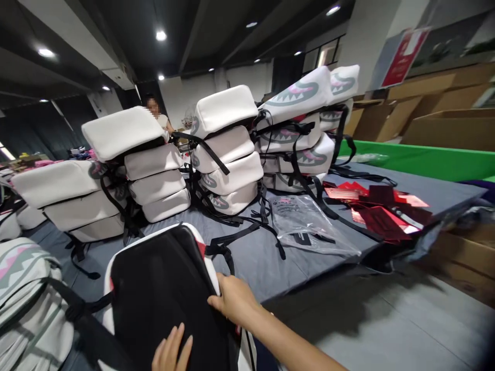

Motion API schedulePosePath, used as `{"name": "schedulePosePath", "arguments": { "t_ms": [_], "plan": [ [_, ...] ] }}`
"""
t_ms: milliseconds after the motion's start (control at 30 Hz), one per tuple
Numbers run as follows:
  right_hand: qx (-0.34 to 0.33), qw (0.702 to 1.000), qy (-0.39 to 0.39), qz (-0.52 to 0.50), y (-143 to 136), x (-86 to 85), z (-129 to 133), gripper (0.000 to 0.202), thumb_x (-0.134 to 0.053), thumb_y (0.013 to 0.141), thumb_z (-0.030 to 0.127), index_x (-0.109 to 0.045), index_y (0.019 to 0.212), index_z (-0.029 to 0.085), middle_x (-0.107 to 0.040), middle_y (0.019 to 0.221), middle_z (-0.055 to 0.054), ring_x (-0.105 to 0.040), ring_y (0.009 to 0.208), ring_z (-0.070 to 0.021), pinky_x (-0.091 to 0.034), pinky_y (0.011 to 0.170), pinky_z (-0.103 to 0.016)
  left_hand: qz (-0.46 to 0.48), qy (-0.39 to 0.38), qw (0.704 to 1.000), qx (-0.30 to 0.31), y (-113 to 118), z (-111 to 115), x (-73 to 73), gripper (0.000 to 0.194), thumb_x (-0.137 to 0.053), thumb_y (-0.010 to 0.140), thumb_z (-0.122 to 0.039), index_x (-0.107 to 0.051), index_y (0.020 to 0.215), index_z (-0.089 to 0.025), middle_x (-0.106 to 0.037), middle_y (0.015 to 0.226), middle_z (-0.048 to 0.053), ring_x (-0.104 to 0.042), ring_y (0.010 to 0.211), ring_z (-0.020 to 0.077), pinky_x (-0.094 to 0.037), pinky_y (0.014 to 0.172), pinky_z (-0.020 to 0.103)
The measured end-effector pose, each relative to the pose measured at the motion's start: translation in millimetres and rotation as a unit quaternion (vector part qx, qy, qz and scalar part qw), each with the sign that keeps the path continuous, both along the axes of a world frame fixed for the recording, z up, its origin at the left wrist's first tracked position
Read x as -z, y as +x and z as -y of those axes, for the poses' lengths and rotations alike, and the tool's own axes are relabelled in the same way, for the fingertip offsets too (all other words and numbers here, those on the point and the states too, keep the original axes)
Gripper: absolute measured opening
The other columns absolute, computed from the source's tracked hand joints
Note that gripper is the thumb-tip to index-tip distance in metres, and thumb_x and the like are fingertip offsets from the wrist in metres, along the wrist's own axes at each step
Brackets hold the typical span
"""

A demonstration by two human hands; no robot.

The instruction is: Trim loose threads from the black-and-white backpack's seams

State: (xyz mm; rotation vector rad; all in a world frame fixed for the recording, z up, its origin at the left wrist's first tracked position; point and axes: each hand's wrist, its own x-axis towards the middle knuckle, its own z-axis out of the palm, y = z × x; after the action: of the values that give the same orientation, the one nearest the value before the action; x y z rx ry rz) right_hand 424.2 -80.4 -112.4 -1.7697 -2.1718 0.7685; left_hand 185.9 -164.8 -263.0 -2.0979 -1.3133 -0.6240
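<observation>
In front of me a white backpack (158, 288) lies on the table with its black back panel facing up. Its straps spread out to both sides. My right hand (235, 299) grips the backpack's right edge, thumb on the black panel and fingers over the white side. Flat on the lower part of the panel rests my left hand (172, 351), its fingers stretched out and holding nothing. Just left of it sits another white backpack (31, 304) with a grey and pink shark-mouth print.
Several stacks of white backpacks (228, 154) stand across the grey-covered table (247, 273). To the right lie a clear plastic bag (309, 226) and a heap of red packets (379, 206). Behind are a green bin (425, 157), cardboard boxes (456, 129) and a person (164, 121).
</observation>
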Motion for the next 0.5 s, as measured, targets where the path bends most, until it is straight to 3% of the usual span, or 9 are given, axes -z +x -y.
{"name": "schedulePosePath", "arguments": {
  "t_ms": [33, 100, 167, 233, 267, 333, 433, 500],
  "plan": [
    [-0.009, 1.0, 0.014, 0.008, -3.4, -8.0, 7.2, 0.032, -0.075, 0.081, 0.034, -0.068, 0.106, 0.016, -0.075, 0.095, -0.012, -0.072, 0.091, -0.0324, -0.05, 0.071, -0.033, 0.009, 0.004, 0.999, 0.047, -4.5, -13.8, -32.4, 0.064, -0.042, 0.095, -0.022, -0.023, 0.156, -0.029, -0.072, 0.116, 0.012, -0.067, 0.109, 0.0288, -0.051, 0.088, 0.045],
    [-0.031, 0.998, 0.049, 0.029, -5.5, -26.8, 19.4, 0.032, -0.076, 0.082, 0.037, -0.068, 0.106, 0.016, -0.075, 0.089, -0.012, -0.073, 0.088, -0.0352, -0.05, 0.069, -0.035, 0.018, 0.002, 0.993, 0.114, -9.8, -47.2, -104.0, 0.05, -0.048, 0.096, -0.03, -0.042, 0.145, -0.022, -0.064, 0.128, 0.014, -0.059, 0.122, 0.0305, -0.045, 0.101, 0.047],
    [-0.043, 0.995, 0.076, 0.046, -3.0, -43.8, 26.2, 0.033, -0.076, 0.083, 0.04, -0.068, 0.106, 0.017, -0.076, 0.087, -0.012, -0.073, 0.085, -0.0353, -0.05, 0.068, -0.035, -0.022, 0.032, 0.986, 0.161, -7.8, -79.3, -169.8, 0.031, -0.051, 0.097, -0.035, -0.056, 0.125, -0.021, -0.067, 0.117, 0.01, -0.062, 0.109, 0.0246, -0.043, 0.099, 0.042],
    [-0.049, 0.994, 0.081, 0.058, 0.6, -53.5, 27.1, 0.035, -0.076, 0.083, 0.042, -0.069, 0.106, 0.017, -0.076, 0.09, -0.012, -0.073, 0.086, -0.0355, -0.051, 0.068, -0.035, -0.064, 0.007, 0.983, 0.174, 0.9, -100.7, -215.4, 0.026, -0.049, 0.099, -0.041, -0.061, 0.103, -0.018, -0.067, 0.096, 0.007, -0.061, 0.088, 0.0208, -0.043, 0.086, 0.037],
    [-0.051, 0.994, 0.075, 0.063, 1.7, -54.5, 26.0, 0.036, -0.077, 0.083, 0.043, -0.069, 0.106, 0.017, -0.076, 0.091, -0.013, -0.073, 0.087, -0.0358, -0.051, 0.069, -0.035, -0.091, -0.018, 0.979, 0.179, 6.7, -106.4, -228.4, 0.03, -0.047, 0.099, -0.044, -0.061, 0.091, -0.018, -0.064, 0.085, 0.005, -0.057, 0.078, 0.0196, -0.041, 0.077, 0.036],
    [-0.042, 0.995, 0.063, 0.067, 0.9, -49.0, 22.6, 0.039, -0.078, 0.081, 0.043, -0.069, 0.108, 0.016, -0.076, 0.095, -0.014, -0.073, 0.089, -0.0363, -0.053, 0.072, -0.036, -0.137, -0.075, 0.968, 0.198, 18.0, -110.0, -235.8, 0.038, -0.044, 0.1, -0.044, -0.057, 0.075, -0.019, -0.057, 0.07, 0.002, -0.049, 0.065, 0.0185, -0.034, 0.065, 0.034],
    [-0.019, 0.998, 0.03, 0.058, -6.2, -28.7, 17.2, 0.042, -0.081, 0.08, 0.04, -0.071, 0.111, 0.014, -0.076, 0.101, -0.017, -0.073, 0.093, -0.0372, -0.055, 0.076, -0.038, -0.174, -0.154, 0.94, 0.249, 22.0, -110.4, -218.7, 0.04, -0.04, 0.102, -0.038, -0.055, 0.069, -0.02, -0.058, 0.068, 0.002, -0.049, 0.063, 0.0188, -0.029, 0.062, 0.033],
    [-0.019, 0.999, 0.001, 0.048, -11.1, -14.1, 12.9, 0.047, -0.084, 0.076, 0.039, -0.071, 0.113, 0.013, -0.075, 0.104, -0.019, -0.072, 0.095, -0.0383, -0.056, 0.076, -0.039, -0.181, -0.184, 0.928, 0.269, 9.7, -120.3, -206.7, 0.037, -0.043, 0.102, -0.038, -0.057, 0.071, -0.021, -0.06, 0.071, 0.001, -0.052, 0.066, 0.0183, -0.031, 0.065, 0.032]
  ]
}}
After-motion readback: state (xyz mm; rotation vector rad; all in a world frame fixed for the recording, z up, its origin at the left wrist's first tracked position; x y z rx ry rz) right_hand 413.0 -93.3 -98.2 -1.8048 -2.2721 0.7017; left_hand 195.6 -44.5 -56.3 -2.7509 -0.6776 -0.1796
